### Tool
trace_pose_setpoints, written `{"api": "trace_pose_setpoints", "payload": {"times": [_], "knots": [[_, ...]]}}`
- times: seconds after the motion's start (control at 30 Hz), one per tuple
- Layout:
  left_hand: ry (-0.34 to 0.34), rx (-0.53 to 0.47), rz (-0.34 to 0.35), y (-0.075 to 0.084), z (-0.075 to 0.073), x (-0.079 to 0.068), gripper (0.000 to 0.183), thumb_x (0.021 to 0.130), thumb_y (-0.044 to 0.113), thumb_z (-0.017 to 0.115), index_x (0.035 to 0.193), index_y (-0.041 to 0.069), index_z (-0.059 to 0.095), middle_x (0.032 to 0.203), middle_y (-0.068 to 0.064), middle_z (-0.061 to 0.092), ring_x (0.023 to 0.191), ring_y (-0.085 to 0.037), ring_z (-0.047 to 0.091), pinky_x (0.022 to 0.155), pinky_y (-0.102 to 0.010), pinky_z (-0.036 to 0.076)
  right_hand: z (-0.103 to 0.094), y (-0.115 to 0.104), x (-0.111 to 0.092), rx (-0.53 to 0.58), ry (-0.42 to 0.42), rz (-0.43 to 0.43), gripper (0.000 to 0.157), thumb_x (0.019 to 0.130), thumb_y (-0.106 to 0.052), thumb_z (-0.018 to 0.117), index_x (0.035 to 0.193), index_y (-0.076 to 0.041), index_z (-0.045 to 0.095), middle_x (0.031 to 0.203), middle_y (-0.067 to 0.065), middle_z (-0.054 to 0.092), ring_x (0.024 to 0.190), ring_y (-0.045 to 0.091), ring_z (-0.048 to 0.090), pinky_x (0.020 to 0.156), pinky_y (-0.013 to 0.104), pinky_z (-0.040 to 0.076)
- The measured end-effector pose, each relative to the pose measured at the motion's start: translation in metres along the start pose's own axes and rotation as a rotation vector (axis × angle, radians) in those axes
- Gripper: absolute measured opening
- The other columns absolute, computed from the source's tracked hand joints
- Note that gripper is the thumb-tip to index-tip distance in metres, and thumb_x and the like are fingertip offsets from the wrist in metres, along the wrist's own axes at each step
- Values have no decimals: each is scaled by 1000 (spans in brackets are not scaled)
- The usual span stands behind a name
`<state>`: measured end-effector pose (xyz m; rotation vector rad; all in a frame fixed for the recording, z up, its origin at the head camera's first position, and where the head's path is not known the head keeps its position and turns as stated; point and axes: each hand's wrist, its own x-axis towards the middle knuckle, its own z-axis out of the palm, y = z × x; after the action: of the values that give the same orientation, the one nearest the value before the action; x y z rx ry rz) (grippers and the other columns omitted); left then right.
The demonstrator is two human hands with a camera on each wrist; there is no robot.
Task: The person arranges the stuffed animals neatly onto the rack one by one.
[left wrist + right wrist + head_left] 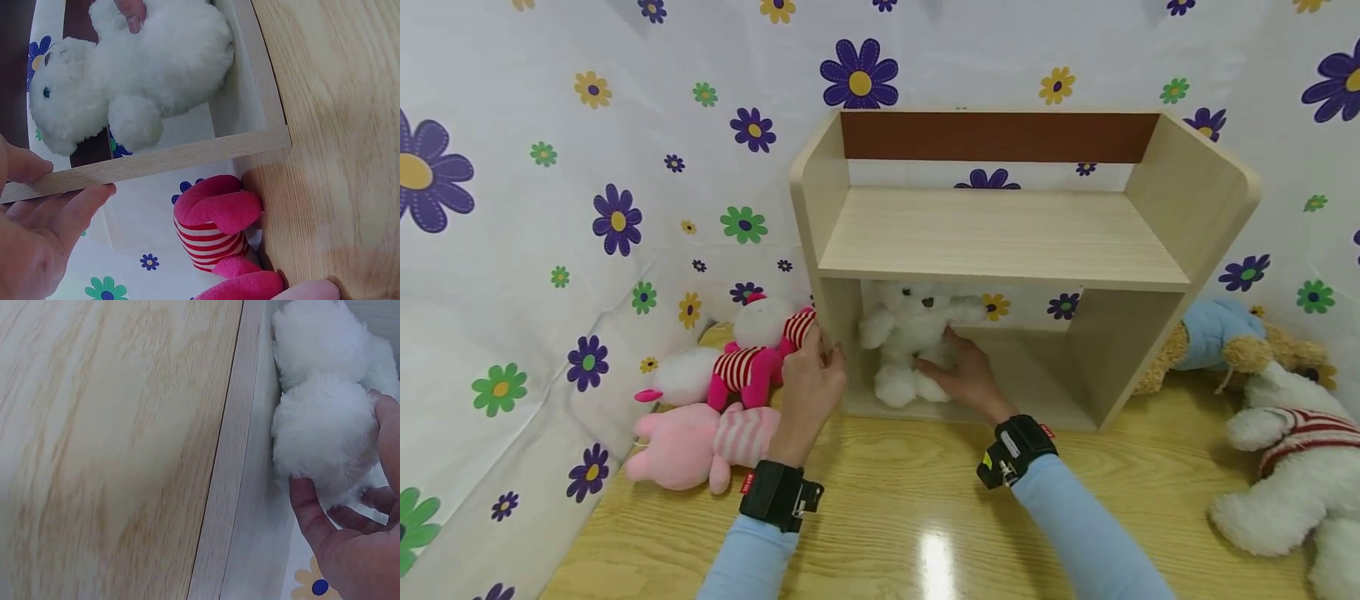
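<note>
A fluffy white teddy bear [917, 333] sits upright in the lower compartment of a pale wooden shelf [1000, 237], close to its left side panel. My right hand [966, 371] holds the bear at its side and leg; in the right wrist view, the fingers [309, 515] curl round a furry white leg [325, 431]. With the left hand [811, 379] I grip the front edge of the left side panel [156, 164], fingers on the outer face and thumb on the inner one. The bear's back is hidden.
Left of the shelf lie two plush toys in red-striped tops [741, 371] and a pink plush pig [688, 446]. To the right are a brown bear in blue [1213, 337] and a white bear in a striped top [1300, 467]. A flower-patterned cloth [647, 100] hangs behind.
</note>
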<state>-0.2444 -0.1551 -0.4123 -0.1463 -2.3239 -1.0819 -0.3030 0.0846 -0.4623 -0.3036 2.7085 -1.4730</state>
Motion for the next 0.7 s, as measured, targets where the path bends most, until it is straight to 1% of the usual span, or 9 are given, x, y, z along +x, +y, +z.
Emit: {"api": "trace_pose_setpoints", "payload": {"times": [0.07, 0.17, 0.3, 0.37, 0.43, 0.53, 0.6, 0.63, 0.7], "knots": [[4, 1, -2, -1, -1, 0, 31, 96, 7, 62, 126, 0, 60, 88, -26, 75, 68, -36, 71, 57, -48, 56, 3, -4, 0, 4, -1, 4, 90, 94, -45, 71, 161, -6, 26, 168, 16, 28, 154, 38, 28, 123, 51, 30], [11, 3, 5, -2, -1, 0, 27, 96, 7, 62, 121, -1, 61, 82, -24, 74, 64, -34, 69, 55, -44, 53, 7, -8, 0, 12, -1, 11, 90, 94, -44, 72, 161, -6, 26, 168, 17, 27, 155, 38, 26, 124, 51, 28], [24, 6, 35, -4, 1, 2, 24, 94, 8, 63, 116, -2, 61, 84, -25, 74, 67, -34, 70, 56, -45, 55, 12, -9, 3, 1, -8, -1, 88, 96, -44, 69, 161, -5, 25, 167, 20, 28, 154, 40, 27, 123, 52, 29], [21, 15, 29, -5, 1, 4, 28, 94, 10, 64, 120, -2, 62, 91, -25, 76, 74, -34, 73, 62, -47, 58, 13, -8, 5, -15, -13, -7, 86, 97, -44, 66, 161, -5, 25, 165, 23, 30, 153, 41, 29, 123, 53, 30], [0, 24, 1, -6, -1, 6, 35, 93, 13, 65, 125, 0, 62, 89, -24, 75, 70, -33, 70, 59, -45, 56, 14, -8, 6, -29, -21, -14, 85, 99, -44, 64, 162, -4, 23, 165, 24, 30, 152, 42, 31, 121, 54, 32], [-38, 35, -52, -5, -3, 10, 45, 93, 19, 66, 135, 5, 60, 93, -23, 75, 69, -30, 65, 54, -41, 49, 14, -8, 6, -39, -34, -7, 84, 100, -44, 61, 162, -5, 21, 165, 25, 30, 151, 42, 32, 120, 54, 34], [-59, 34, -69, -5, -4, 12, 47, 94, 23, 67, 137, 5, 58, 98, -24, 75, 73, -32, 66, 57, -44, 52, 13, -8, 5, -40, -44, 5, 84, 100, -45, 60, 163, -6, 20, 165, 24, 29, 151, 42, 33, 119, 54, 35], [-63, 33, -71, -5, -4, 13, 47, 95, 24, 67, 136, 5, 58, 102, -24, 74, 78, -34, 69, 62, -46, 56, 13, -8, 5, -43, -49, 10, 83, 101, -46, 59, 163, -7, 20, 165, 24, 29, 151, 42, 32, 119, 54, 35], [-68, 22, -72, -5, -3, 15, 44, 96, 23, 66, 135, 4, 58, 109, -26, 74, 89, -39, 73, 73, -52, 60, 13, -9, 5, -49, -57, 16, 83, 101, -46, 58, 163, -7, 19, 166, 24, 28, 150, 42, 35, 119, 54, 36]]}}
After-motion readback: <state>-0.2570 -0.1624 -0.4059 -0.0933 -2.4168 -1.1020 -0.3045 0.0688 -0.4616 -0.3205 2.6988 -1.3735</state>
